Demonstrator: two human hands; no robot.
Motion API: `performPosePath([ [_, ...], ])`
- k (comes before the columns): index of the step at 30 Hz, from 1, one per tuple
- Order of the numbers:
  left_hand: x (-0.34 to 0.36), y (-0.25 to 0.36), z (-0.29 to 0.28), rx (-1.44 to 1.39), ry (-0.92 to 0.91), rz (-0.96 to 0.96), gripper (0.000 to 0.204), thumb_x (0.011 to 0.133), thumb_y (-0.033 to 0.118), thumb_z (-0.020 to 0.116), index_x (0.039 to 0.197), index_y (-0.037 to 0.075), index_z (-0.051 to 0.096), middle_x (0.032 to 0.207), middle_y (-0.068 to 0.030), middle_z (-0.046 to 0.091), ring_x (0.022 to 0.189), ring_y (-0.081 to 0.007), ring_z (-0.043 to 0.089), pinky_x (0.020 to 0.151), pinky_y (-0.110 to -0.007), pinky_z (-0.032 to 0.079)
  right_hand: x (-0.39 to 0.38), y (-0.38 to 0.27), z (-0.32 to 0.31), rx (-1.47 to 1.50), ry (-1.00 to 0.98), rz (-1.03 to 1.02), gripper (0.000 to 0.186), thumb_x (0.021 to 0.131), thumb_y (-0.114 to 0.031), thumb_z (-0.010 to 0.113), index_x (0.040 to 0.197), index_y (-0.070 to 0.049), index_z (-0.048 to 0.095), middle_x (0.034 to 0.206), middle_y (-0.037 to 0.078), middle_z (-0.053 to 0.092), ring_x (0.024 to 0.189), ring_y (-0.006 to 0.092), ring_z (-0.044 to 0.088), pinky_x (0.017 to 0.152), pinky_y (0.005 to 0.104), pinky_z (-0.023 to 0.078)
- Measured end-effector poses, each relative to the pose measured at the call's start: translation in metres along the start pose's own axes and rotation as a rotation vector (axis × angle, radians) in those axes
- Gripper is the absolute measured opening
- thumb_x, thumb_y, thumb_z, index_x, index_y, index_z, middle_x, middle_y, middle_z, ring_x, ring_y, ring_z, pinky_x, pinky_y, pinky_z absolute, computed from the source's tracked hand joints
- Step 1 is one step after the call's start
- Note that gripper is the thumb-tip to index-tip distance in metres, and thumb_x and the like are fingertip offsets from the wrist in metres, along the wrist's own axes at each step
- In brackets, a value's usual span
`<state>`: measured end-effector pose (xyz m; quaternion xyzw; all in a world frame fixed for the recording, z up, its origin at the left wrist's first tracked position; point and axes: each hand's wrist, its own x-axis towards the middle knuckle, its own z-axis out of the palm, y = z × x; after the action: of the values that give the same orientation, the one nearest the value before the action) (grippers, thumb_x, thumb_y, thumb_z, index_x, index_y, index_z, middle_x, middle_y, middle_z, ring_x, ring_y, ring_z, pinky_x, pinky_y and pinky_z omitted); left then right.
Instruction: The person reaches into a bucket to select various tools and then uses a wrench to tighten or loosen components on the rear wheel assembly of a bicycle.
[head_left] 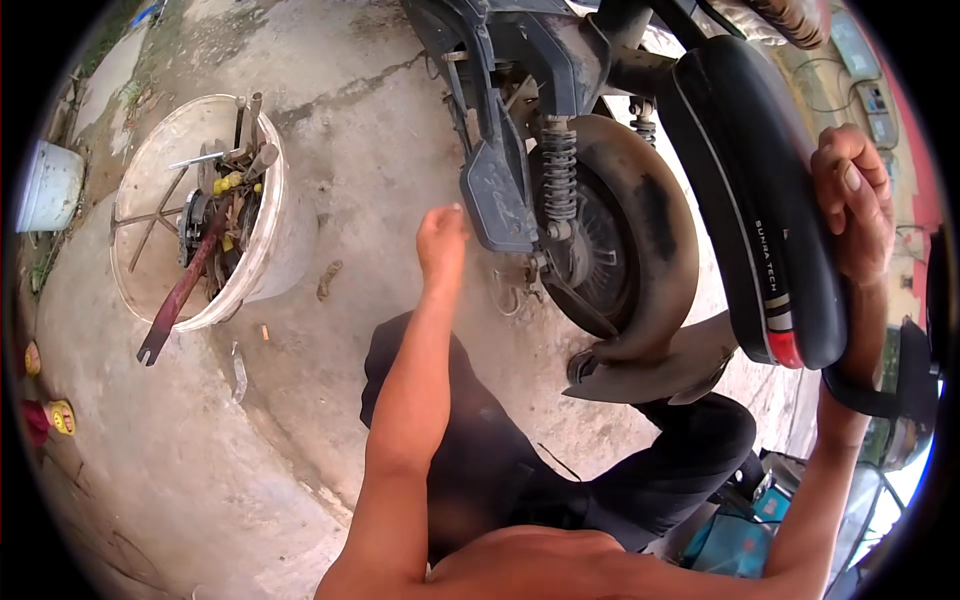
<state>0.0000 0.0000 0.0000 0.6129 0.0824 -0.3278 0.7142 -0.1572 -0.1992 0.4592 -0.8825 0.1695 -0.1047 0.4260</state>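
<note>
While the right hand, fingers bent, is beside the black scooter seat on the right, the curled left hand is just left of the grey plastic cover; I cannot tell whether either grips anything.

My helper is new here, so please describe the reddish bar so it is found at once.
Left of the scooter there is a big whitish tub. The reddish bar leans over its near rim, forked end outside; that colour and fork distinguish it from the rusty cross-shaped tool beside it.
</note>
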Motion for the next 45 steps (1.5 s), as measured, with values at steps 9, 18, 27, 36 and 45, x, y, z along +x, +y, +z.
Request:
performPosePath([
  [9, -0.015, -0.006, 0.001, 0.322, -0.420, -0.164, 0.021, 0.100, 0.021, 0.061, 0.110, 0.004, 0.067, 0.090, -0.0023, 0.071, 0.074, -0.0106, 0.062, 0.067, -0.028, 0.048, -0.007, -0.001, 0.009, -0.152, 0.133, -0.002, 0.036, 0.104, -0.031, 0.057, 0.120, 0.000, 0.063, 0.072, -0.007, 0.047, 0.057, -0.0009, 0.032, 0.055, 0.0157, 0.024],
  [18, -0.041, -0.033, 0.022, 0.411, -0.586, -0.254, 0.026, 0.097, 0.022, 0.065, 0.112, 0.001, 0.069, 0.092, -0.0058, 0.071, 0.072, -0.0133, 0.063, 0.067, -0.031, 0.050, -0.014, 0.026, -0.022, -0.340, 0.195, -0.007, 0.047, 0.107, -0.045, 0.055, 0.129, -0.004, 0.061, 0.066, -0.004, 0.044, 0.051, 0.0022, 0.034, 0.056, 0.0138, 0.033],
  [27, -0.040, -0.032, -0.018, 0.966, -0.573, 0.126, 0.034, 0.094, 0.029, 0.070, 0.112, 0.000, 0.070, 0.099, -0.0122, 0.074, 0.086, -0.0220, 0.070, 0.079, -0.037, 0.055, 0.002, 0.001, 0.025, -0.266, 0.163, -0.009, 0.034, 0.103, -0.036, 0.060, 0.113, -0.004, 0.066, 0.072, -0.009, 0.042, 0.057, -0.0009, 0.030, 0.056, 0.0167, 0.022],
  [36, -0.071, 0.036, -0.061, 0.773, -0.416, 0.212, 0.036, 0.095, 0.032, 0.069, 0.119, 0.005, 0.069, 0.105, -0.0128, 0.074, 0.098, -0.0249, 0.070, 0.086, -0.038, 0.054, 0.044, -0.035, 0.069, -0.502, -0.077, -0.163, 0.021, 0.098, -0.021, 0.065, 0.092, -0.001, 0.061, 0.075, -0.005, 0.051, 0.069, 0.0040, 0.042, 0.060, 0.0252, 0.034],
  [45, -0.110, 0.123, -0.168, 0.229, 0.027, 0.558, 0.022, 0.101, 0.013, 0.063, 0.119, 0.000, 0.068, 0.096, -0.0050, 0.072, 0.083, -0.0120, 0.067, 0.076, -0.029, 0.055, 0.044, -0.031, 0.071, -0.494, -0.053, -0.202, 0.018, 0.094, -0.018, 0.067, 0.091, -0.001, 0.062, 0.068, -0.002, 0.050, 0.065, 0.0063, 0.043, 0.058, 0.0291, 0.036],
])
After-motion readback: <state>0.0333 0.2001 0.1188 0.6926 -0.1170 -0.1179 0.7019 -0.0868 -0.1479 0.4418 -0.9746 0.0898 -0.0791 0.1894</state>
